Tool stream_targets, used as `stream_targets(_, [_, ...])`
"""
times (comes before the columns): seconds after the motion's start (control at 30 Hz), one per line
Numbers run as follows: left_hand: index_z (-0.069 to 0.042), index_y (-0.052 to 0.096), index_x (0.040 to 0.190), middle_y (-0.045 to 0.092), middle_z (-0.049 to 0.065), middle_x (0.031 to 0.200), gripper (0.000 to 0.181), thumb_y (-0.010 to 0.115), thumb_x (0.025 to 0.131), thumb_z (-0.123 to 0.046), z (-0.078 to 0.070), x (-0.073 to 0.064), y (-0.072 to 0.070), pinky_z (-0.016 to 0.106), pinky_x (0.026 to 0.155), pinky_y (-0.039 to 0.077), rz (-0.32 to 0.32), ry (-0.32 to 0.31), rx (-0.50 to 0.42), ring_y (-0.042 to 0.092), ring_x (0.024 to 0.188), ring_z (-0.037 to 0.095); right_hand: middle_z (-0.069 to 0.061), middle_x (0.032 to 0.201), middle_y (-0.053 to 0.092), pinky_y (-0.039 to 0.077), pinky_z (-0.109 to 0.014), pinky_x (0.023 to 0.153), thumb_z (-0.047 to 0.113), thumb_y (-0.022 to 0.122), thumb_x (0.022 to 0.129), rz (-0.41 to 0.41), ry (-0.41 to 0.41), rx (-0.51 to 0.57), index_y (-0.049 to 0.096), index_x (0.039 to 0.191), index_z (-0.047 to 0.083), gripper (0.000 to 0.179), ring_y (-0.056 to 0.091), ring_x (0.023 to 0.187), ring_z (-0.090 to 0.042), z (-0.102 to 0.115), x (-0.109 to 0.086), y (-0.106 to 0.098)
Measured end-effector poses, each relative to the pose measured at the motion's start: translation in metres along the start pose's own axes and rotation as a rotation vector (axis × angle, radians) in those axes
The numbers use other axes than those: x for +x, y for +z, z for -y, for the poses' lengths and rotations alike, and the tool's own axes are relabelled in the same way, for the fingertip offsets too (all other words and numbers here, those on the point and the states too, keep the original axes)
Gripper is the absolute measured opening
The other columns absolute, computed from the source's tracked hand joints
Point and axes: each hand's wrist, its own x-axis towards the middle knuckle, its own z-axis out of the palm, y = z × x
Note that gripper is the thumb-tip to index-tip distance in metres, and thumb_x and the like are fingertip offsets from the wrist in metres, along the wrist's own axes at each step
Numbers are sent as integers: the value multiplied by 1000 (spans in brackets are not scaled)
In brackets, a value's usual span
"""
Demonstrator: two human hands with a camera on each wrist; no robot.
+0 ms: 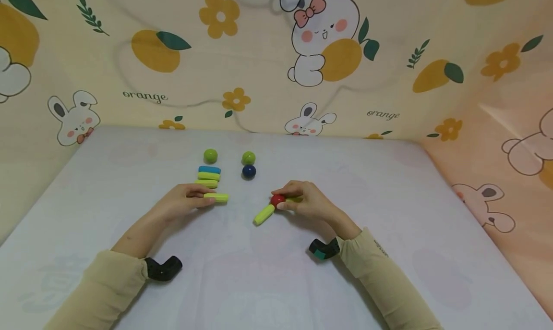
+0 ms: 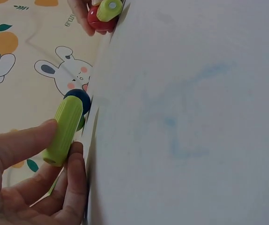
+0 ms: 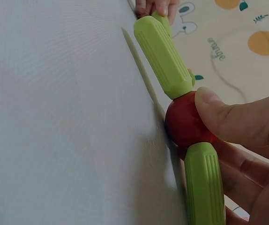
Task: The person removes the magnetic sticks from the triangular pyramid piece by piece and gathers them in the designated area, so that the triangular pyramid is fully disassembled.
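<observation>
My left hand (image 1: 186,199) pinches a lime-green ribbed rod (image 2: 64,129) between thumb and fingers, its free end pointing right in the head view. My right hand (image 1: 307,202) grips a red ball (image 3: 187,120) with thumb and fingers. Two more lime-green rods join that ball: one rod (image 1: 264,215) slants toward the front left, the other rod (image 3: 204,183) runs back beside my right palm. Just behind my left hand lie two lime-green rods, the nearer rod (image 1: 207,183) partly covered by the fingers, and a blue rod (image 1: 209,169).
At the back stand a green ball (image 1: 210,155) and another green ball (image 1: 248,157), the latter against a dark blue ball (image 1: 249,171). A white cloth covers the table (image 1: 259,282). A printed curtain (image 1: 259,56) rises behind it. Each wrist wears a black device (image 1: 164,268).
</observation>
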Motion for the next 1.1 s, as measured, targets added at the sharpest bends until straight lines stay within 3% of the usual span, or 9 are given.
stream_targets(0.57, [2, 58, 125, 58, 22, 123, 51, 66, 90, -34, 10, -4, -14, 38, 90, 44, -20, -29, 9, 51, 112, 31, -5, 103, 70, 47, -29, 78, 15, 75, 83, -6, 4, -5, 70, 116, 7, 34, 57, 91, -19, -1, 0, 1])
stream_targets(0.87, [1, 58, 125, 61, 11, 109, 48, 66, 90, -31, 12, -3, -16, 26, 78, 43, -20, -57, -37, 51, 100, 21, -5, 104, 70, 47, -30, 80, 15, 75, 83, -1, 20, 1, 69, 117, 7, 35, 58, 91, -17, 0, 0, 1])
stream_targets(1.1, [4, 57, 124, 64, 5, 98, 47, 65, 91, -28, 13, 0, -16, 24, 72, 45, -30, -63, -54, 55, 85, 11, -6, 105, 69, 49, -28, 79, 15, 75, 84, 2, 20, 11, 69, 117, 6, 35, 58, 90, -17, -1, 0, 1])
